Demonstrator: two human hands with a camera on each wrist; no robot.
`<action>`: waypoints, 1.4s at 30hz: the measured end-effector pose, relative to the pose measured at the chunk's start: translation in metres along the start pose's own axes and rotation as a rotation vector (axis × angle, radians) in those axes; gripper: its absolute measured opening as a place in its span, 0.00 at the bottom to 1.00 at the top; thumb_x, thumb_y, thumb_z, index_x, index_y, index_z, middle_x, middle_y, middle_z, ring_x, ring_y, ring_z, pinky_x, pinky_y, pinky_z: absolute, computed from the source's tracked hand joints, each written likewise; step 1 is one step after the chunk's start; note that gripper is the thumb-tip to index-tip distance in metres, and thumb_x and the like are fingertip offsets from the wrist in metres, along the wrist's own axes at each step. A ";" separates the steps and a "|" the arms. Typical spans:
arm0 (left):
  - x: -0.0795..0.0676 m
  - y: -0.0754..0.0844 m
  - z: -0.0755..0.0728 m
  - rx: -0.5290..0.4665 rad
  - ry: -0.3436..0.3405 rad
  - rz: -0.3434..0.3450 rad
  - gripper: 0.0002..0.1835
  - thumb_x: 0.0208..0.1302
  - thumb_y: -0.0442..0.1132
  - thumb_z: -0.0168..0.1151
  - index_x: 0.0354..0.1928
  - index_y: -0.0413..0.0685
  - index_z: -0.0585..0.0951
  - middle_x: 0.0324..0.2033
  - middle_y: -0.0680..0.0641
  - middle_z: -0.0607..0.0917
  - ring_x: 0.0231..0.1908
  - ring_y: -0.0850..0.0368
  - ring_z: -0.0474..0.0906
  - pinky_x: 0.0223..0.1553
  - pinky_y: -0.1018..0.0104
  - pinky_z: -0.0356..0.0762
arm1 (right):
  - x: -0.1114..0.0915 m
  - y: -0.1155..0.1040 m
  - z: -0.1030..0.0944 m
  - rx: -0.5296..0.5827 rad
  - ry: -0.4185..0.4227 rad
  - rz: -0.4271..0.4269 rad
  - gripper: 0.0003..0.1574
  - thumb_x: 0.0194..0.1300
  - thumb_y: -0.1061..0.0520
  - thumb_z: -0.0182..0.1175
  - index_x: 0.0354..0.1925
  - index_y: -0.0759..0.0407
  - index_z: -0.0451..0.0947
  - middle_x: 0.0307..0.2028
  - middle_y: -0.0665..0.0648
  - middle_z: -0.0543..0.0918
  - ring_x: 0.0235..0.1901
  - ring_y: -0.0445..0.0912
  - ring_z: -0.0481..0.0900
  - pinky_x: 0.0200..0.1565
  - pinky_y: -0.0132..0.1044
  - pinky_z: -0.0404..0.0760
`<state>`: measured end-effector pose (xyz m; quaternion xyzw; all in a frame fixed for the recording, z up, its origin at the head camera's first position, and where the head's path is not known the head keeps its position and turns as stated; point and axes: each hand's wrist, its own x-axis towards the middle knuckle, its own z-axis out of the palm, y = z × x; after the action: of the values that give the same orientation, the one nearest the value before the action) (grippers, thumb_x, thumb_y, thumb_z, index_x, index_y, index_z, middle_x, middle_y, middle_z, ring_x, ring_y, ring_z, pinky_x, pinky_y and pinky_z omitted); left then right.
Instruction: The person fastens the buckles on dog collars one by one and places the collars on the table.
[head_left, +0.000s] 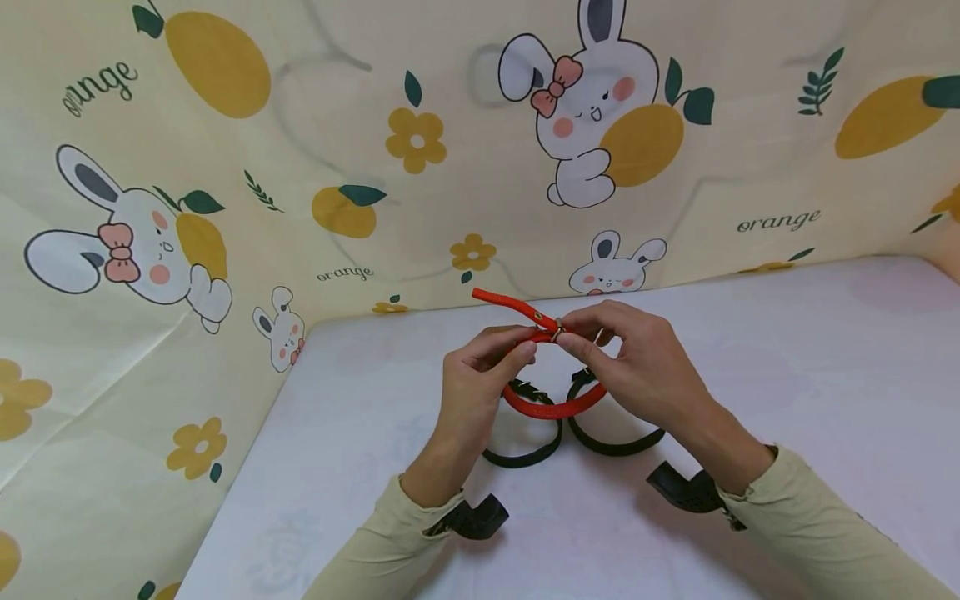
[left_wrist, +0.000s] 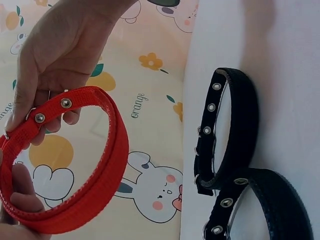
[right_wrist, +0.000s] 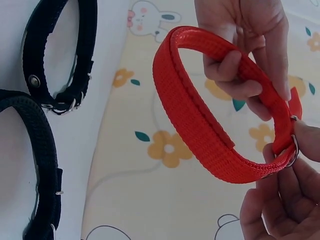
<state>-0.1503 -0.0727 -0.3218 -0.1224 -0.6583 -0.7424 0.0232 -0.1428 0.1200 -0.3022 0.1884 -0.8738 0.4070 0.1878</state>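
Observation:
A red pet collar (head_left: 547, 411) with metal eyelets is held up in a loop over the table, both hands on it. My left hand (head_left: 474, 375) pinches the strap between thumb and fingers, left of the buckle. At the metal buckle (head_left: 557, 330), my right hand (head_left: 647, 367) grips the collar with thumb and fingertips. The strap's free end (head_left: 491, 297) sticks out past the buckle to the upper left. In the right wrist view a metal D-ring (right_wrist: 294, 151) shows close to the fingers.
Below the hands, two black collars (head_left: 525, 461) (head_left: 617, 449), buckled into loops, stand side by side on the white tabletop (head_left: 337, 500). Behind the table hangs a cream cloth (head_left: 420, 50) printed with rabbits and oranges. Black camera mounts (head_left: 480, 518) are on both wrists.

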 end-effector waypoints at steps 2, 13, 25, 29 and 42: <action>0.000 0.000 0.000 0.005 0.003 -0.004 0.14 0.66 0.33 0.64 0.52 0.37 0.85 0.46 0.47 0.84 0.42 0.55 0.83 0.50 0.65 0.83 | 0.000 0.000 0.000 0.000 -0.003 0.000 0.11 0.65 0.54 0.67 0.47 0.51 0.85 0.37 0.48 0.87 0.36 0.43 0.79 0.34 0.39 0.76; -0.001 -0.001 -0.001 0.040 0.038 0.010 0.13 0.66 0.33 0.65 0.51 0.39 0.85 0.46 0.48 0.85 0.46 0.54 0.80 0.50 0.66 0.81 | 0.003 0.002 -0.002 0.041 -0.083 0.022 0.12 0.67 0.51 0.66 0.48 0.51 0.84 0.40 0.48 0.87 0.39 0.44 0.82 0.38 0.40 0.80; 0.001 0.000 -0.005 -0.013 0.089 0.044 0.13 0.67 0.34 0.64 0.52 0.38 0.85 0.42 0.54 0.86 0.42 0.55 0.78 0.44 0.68 0.79 | 0.005 0.002 -0.011 0.070 -0.214 0.125 0.19 0.65 0.50 0.67 0.55 0.45 0.83 0.42 0.48 0.89 0.43 0.45 0.87 0.44 0.42 0.79; 0.001 0.001 -0.004 -0.041 0.101 0.047 0.13 0.67 0.33 0.63 0.51 0.36 0.84 0.41 0.54 0.85 0.41 0.55 0.78 0.43 0.69 0.79 | 0.005 0.002 -0.012 0.084 -0.218 0.134 0.20 0.64 0.50 0.68 0.55 0.45 0.83 0.42 0.48 0.89 0.43 0.45 0.87 0.43 0.42 0.78; -0.001 0.002 0.000 -0.045 0.064 0.063 0.14 0.66 0.31 0.63 0.52 0.33 0.83 0.45 0.51 0.84 0.48 0.54 0.79 0.50 0.67 0.80 | 0.003 -0.001 -0.003 0.108 -0.134 0.130 0.17 0.69 0.43 0.61 0.52 0.46 0.83 0.41 0.47 0.88 0.39 0.44 0.84 0.41 0.42 0.77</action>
<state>-0.1486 -0.0731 -0.3206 -0.1197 -0.6363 -0.7593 0.0651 -0.1446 0.1211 -0.2986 0.1680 -0.8717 0.4512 0.0916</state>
